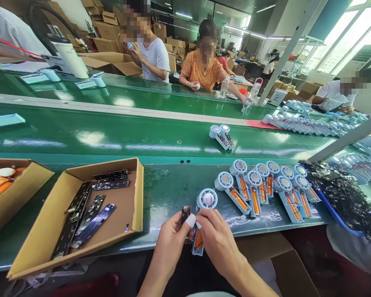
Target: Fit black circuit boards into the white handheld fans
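My left hand (172,240) pinches a small black circuit board (186,212) between thumb and fingers; a white finger cot covers one fingertip. My right hand (217,235) lies over a light blue handheld fan body (204,206), whose round white head points away from me and whose handle with an orange battery (198,241) shows between my hands. Both hands meet at the near edge of the green workbench (167,194). Several similar open fan bodies (266,185) with orange batteries and red wires lie in a row to the right.
A shallow cardboard tray (80,214) with black circuit strips sits at left, another box (12,194) farther left. A blue bin of black boards (343,194) stands at right. Two fans (221,136) ride the green conveyor. People work across the belt.
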Demonstrator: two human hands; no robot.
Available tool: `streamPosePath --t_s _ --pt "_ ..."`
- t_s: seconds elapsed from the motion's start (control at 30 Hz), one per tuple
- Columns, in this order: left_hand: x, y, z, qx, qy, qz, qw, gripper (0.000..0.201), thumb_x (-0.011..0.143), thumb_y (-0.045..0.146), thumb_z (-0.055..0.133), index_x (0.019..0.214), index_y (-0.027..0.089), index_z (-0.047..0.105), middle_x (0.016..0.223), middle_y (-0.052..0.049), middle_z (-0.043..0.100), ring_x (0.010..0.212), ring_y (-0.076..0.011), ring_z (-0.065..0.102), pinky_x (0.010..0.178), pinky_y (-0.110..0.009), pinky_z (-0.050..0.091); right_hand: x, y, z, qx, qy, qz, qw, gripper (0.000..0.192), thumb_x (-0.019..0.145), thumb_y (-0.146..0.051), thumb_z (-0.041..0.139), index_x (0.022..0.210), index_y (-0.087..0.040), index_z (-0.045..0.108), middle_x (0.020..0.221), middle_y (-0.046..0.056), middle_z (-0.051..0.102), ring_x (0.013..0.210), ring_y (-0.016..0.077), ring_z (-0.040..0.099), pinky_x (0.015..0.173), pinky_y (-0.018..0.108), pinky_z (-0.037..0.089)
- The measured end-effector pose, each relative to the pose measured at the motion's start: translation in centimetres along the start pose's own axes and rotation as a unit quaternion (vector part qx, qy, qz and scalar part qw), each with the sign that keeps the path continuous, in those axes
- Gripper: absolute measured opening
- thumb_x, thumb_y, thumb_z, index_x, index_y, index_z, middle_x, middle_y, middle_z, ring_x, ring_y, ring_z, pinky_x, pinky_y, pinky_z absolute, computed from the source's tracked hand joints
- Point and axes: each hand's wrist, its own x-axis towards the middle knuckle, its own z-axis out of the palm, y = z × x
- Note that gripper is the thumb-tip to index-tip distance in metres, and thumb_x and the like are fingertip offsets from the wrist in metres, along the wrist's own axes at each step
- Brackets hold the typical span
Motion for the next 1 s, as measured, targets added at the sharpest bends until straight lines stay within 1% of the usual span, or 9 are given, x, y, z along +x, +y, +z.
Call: streamPosePath --t_s 0.13,0.23,0.4,0.53,0.63,0.73,0.83,0.9,1.0 --pt "0.0 -0.3 -0.2 -0.023 -0.010 0.003 1.000 0.037 0.077 0.053 0.071 0.081 0.017 0.063 0.058 0.005 0.053 0.057 -0.0130 0.049 0.057 -0.024 0.043 0.2 0.2 0.2 0.029 0.040 0.009 0.999 0.028 0.097 -0.004 0.041 0.106 -0.020 0.062 0.101 0.008 0.068 0.084 0.0196 0.062 0.073 0.032 0.055" --pt "-0.2 -0.3 -0.8 0.028 -0.012 0.006 1.000 0.037 0.081 0.055 0.064 0.085 0.018 0.064 0.062 0.003 0.058 0.060 -0.0155 0.054 0.059 -0.026 0.046 0.5 0.3 0.1 0.010 0.050 -0.008 0.999 0.026 0.095 -0.003 0.042 0.100 -0.019 0.062 0.096 0.008 0.067 0.080 0.0190 0.061 0.071 0.030 0.053" --pt "-1.0 -0.7 -1.5 0.186 0.016 0.034 0.982 0.036 0.083 0.054 0.056 0.073 0.020 0.064 0.060 -0.001 0.063 0.056 -0.0192 0.059 0.055 -0.028 0.046 1.2 0.2 -0.7 -0.094 0.018 -0.037 0.995 0.023 0.090 -0.003 0.047 0.089 -0.019 0.063 0.092 0.008 0.062 0.074 0.0199 0.054 0.064 0.030 0.047" --pt "-1.3 -1.1 -1.1 0.244 0.021 0.068 0.967 0.033 0.087 0.047 0.051 0.071 0.022 0.064 0.053 0.000 0.061 0.050 -0.0189 0.058 0.050 -0.026 0.043 1.5 0.1 -1.0 -0.134 -0.014 -0.041 0.990 0.021 0.090 -0.004 0.049 0.084 -0.020 0.061 0.088 0.007 0.059 0.071 0.0198 0.049 0.059 0.031 0.043" --pt "-1.4 -1.7 -1.0 0.303 0.039 0.149 0.940 0.029 0.091 0.039 0.049 0.076 0.022 0.067 0.061 -0.003 0.068 0.054 -0.0206 0.062 0.053 -0.028 0.045 1.4 -0.1 -0.9 -0.154 -0.032 -0.037 0.987 0.022 0.090 -0.004 0.049 0.080 -0.020 0.059 0.087 0.007 0.058 0.070 0.0201 0.049 0.059 0.031 0.042" --pt "-1.5 -2.4 -1.6 0.374 0.050 0.267 0.887 0.026 0.094 0.030 0.045 0.094 0.022 0.070 0.081 -0.008 0.076 0.070 -0.0247 0.071 0.062 -0.031 0.050 1.4 -0.3 -1.0 -0.172 -0.049 -0.033 0.983 0.021 0.087 -0.001 0.053 0.079 -0.020 0.058 0.088 0.007 0.058 0.071 0.0210 0.051 0.059 0.032 0.043" --pt "-1.4 -2.5 -2.5 0.417 0.027 0.325 0.849 0.028 0.097 0.023 0.041 0.104 0.021 0.068 0.086 -0.008 0.075 0.074 -0.0246 0.073 0.064 -0.031 0.051 1.7 -0.2 -1.5 -0.158 -0.072 -0.029 0.984 0.021 0.086 0.001 0.056 0.081 -0.020 0.058 0.090 0.007 0.059 0.073 0.0212 0.054 0.060 0.032 0.045" --pt "-1.2 -2.1 -3.0 0.421 0.000 0.331 0.845 0.028 0.099 0.022 0.040 0.103 0.022 0.068 0.085 -0.007 0.074 0.073 -0.0227 0.072 0.063 -0.029 0.051 1.9 0.1 -1.8 -0.121 -0.074 -0.023 0.990 0.022 0.088 0.001 0.055 0.086 -0.020 0.060 0.092 0.006 0.059 0.075 0.0202 0.056 0.061 0.030 0.046" --pt "-1.1 -1.4 -3.0 0.410 -0.027 0.321 0.853 0.028 0.102 0.023 0.039 0.100 0.023 0.067 0.084 -0.005 0.073 0.071 -0.0203 0.071 0.062 -0.027 0.051 1.9 0.5 -1.8 -0.069 -0.061 -0.016 0.996 0.026 0.091 0.001 0.048 0.096 -0.021 0.062 0.096 0.006 0.059 0.079 0.0183 0.060 0.066 0.027 0.049"
